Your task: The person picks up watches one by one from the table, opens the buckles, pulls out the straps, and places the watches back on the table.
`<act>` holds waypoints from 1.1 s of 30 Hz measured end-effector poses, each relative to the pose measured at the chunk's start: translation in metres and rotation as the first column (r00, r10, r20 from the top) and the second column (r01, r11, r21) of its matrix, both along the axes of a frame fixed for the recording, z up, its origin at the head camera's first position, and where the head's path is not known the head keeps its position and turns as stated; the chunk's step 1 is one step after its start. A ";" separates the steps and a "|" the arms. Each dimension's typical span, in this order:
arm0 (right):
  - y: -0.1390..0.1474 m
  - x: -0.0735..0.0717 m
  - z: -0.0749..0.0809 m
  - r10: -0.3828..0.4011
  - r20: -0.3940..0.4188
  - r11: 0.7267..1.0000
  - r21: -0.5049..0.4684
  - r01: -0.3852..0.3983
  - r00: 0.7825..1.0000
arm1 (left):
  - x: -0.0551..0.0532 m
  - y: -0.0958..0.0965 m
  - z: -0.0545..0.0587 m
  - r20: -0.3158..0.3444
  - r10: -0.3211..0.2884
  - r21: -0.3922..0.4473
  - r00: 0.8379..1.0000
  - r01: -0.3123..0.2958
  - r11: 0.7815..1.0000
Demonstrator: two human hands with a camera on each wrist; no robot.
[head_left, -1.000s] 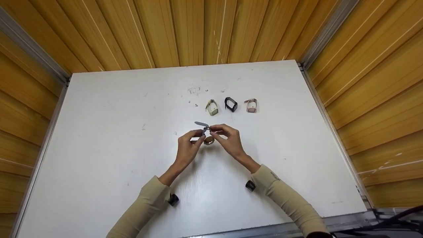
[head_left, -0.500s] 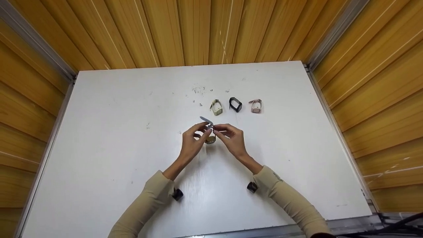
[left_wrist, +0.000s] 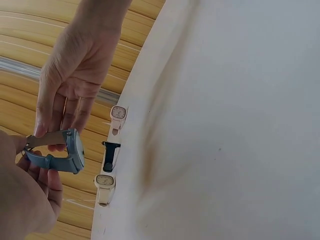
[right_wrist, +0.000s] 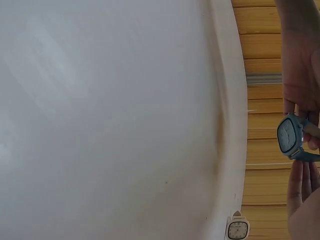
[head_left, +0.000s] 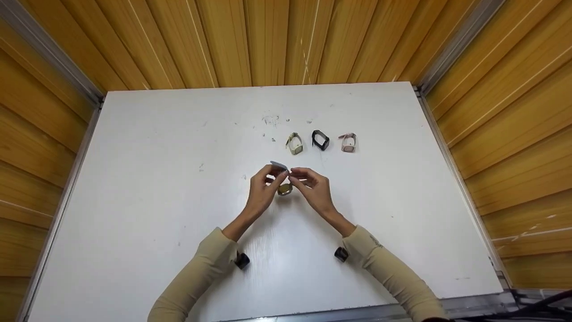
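A blue wristwatch [left_wrist: 76, 151] hangs in the air between both hands, its band looped. Its square face [right_wrist: 287, 135] points back toward the sleeves. The left hand [head_left: 262, 190] grips the band where its ends meet, fingers and thumb bent about it. Opposite, the right hand [head_left: 315, 188] pinches the band between thumb and fingertips, close against the left fingertips. The strap's free end [head_left: 279, 165] sticks out above the left fingers in the head view. The fingers mostly hide the buckle.
Beyond the hands, a cream watch [head_left: 295, 144], a black watch [head_left: 321, 140] and a pink watch [head_left: 348, 142] sit in a row on the white table [head_left: 156, 179]. Slatted wooden walls [head_left: 263, 40] enclose its back and sides.
The hands have drawn closer together round the band. The strap's free end has sunk toward the left fingers, and the buckle area is more covered. The head view has shifted slightly.
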State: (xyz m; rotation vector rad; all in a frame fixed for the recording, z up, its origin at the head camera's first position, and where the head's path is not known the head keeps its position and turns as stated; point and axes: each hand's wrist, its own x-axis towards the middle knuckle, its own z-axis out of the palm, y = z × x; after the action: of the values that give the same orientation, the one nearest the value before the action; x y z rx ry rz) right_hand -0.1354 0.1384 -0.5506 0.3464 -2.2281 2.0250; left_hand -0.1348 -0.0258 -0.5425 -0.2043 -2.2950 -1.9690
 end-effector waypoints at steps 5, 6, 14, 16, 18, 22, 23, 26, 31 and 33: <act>0.004 -0.002 -0.008 0.034 -0.014 0.998 0.047 -0.033 0.999 | 0.000 0.000 0.002 0.009 -0.015 -0.009 1.000 0.015 1.000; 0.004 -0.002 -0.008 0.033 -0.013 0.999 0.039 -0.033 0.999 | 0.000 -0.001 0.001 0.009 -0.019 -0.009 1.000 0.019 1.000; -0.001 0.001 -0.009 -0.024 -0.004 0.999 -0.024 0.023 1.000 | 0.000 -0.003 -0.006 -0.010 -0.027 -0.014 1.000 0.027 1.000; -0.002 0.002 -0.006 -0.026 -0.007 0.999 -0.031 0.026 1.000 | 0.000 -0.004 -0.006 -0.012 -0.027 -0.017 1.000 0.027 0.999; -0.003 0.005 0.000 -0.025 -0.013 0.999 -0.041 0.025 1.000 | 0.000 -0.003 -0.006 -0.009 -0.027 -0.016 1.000 0.027 1.000; -0.004 0.010 0.014 -0.007 -0.040 0.999 -0.044 0.005 0.999 | 0.000 -0.004 -0.006 -0.009 -0.024 -0.007 1.000 0.024 1.000; -0.004 0.011 0.016 -0.001 -0.048 0.999 -0.037 -0.001 0.999 | -0.001 -0.004 -0.007 -0.012 -0.021 -0.008 1.000 0.020 1.000; -0.004 0.012 0.017 0.011 -0.073 1.000 -0.001 -0.011 0.997 | -0.001 -0.005 -0.007 -0.018 -0.006 -0.019 1.000 0.006 1.000; -0.003 0.012 0.015 0.014 -0.074 1.000 0.009 -0.014 0.997 | -0.002 -0.007 -0.006 -0.019 0.004 -0.033 1.000 -0.004 0.999; -0.004 0.012 0.014 0.011 -0.069 1.000 -0.002 -0.012 0.998 | -0.002 -0.008 -0.006 -0.024 0.003 -0.038 1.000 -0.004 0.999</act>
State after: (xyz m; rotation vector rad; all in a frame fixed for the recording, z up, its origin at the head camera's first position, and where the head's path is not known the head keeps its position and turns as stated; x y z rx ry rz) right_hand -0.1231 0.1348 -0.5362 0.4228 -2.1881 1.9900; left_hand -0.1370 -0.0335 -0.5484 -0.2258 -2.3173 -1.9118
